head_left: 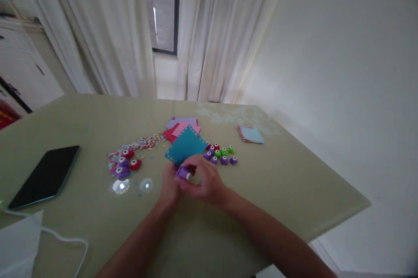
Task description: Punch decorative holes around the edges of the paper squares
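My left hand (170, 184) is closed on the lower corner of a teal paper square (187, 145) whose edges are lined with small punched holes. In my right hand (209, 180), thumb and fingers grip a small purple paper punch (183, 173), its white end turned toward me. The punch sits at the near corner of the paper; whether its jaw is around the edge is hidden. Just beyond my right hand lie several purple, green and red punches (224, 160) with eye-like tops. A second group of punches (123, 171), red and purple, is at the left.
Colourful confetti (143, 143) is strewn on the table (274, 191). Pink, red and lilac papers (183, 122) lie behind the teal square. A stack of hole-edged squares (251, 134) rests at the right. A dark tablet (47, 173), a white cable (62, 238) and white paper (19, 243) are left.
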The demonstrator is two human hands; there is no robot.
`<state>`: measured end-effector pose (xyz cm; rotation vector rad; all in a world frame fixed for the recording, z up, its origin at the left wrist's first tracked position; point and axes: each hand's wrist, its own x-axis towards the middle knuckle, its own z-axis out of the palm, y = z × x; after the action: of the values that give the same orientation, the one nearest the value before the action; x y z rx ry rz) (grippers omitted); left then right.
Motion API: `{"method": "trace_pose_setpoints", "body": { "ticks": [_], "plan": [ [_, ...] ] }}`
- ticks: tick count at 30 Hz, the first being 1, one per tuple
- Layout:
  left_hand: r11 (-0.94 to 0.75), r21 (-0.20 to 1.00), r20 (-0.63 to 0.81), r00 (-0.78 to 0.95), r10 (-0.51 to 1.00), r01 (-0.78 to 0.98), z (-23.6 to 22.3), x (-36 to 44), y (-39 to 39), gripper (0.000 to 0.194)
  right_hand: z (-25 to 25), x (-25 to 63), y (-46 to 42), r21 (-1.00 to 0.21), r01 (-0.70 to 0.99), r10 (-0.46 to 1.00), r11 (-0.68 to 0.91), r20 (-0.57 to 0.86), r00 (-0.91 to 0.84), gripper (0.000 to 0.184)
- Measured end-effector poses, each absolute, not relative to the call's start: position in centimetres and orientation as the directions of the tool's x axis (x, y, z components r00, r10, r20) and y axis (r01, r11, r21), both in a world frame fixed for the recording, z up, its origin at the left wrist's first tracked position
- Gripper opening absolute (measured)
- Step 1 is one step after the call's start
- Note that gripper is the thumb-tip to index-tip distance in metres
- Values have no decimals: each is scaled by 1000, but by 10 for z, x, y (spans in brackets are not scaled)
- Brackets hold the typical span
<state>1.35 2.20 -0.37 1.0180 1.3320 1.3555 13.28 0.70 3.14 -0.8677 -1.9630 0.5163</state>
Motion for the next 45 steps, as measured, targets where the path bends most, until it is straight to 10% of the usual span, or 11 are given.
{"method": "trace_pose_setpoints", "body": {
  "ticks": [5,12,18,30,39,45],
  "plan": [
    [131,987,-150,-247,957,-93,-3,7,27,53,-5,168,25,-969,85,966,230,239,103,49],
    [187,982,-180,-166,970,23,3,13,18,54,-20,172,35,-997,-31,997,71,70,45,35],
    [215,977,-206,-260,943,9,2,3,22,54,-24,179,32,-929,302,969,215,240,50,12],
    [169,964,-238,-374,896,-208,-13,-6,33,49,-19,168,33,-446,736,858,510,328,-396,62],
    [134,969,-198,-332,922,-208,-13,1,36,48,-19,167,32,-423,800,898,425,311,-311,11],
    [105,964,-173,-275,946,-243,-12,8,37,45,-29,169,35,-493,762,899,420,343,-274,28]
  ]
}}
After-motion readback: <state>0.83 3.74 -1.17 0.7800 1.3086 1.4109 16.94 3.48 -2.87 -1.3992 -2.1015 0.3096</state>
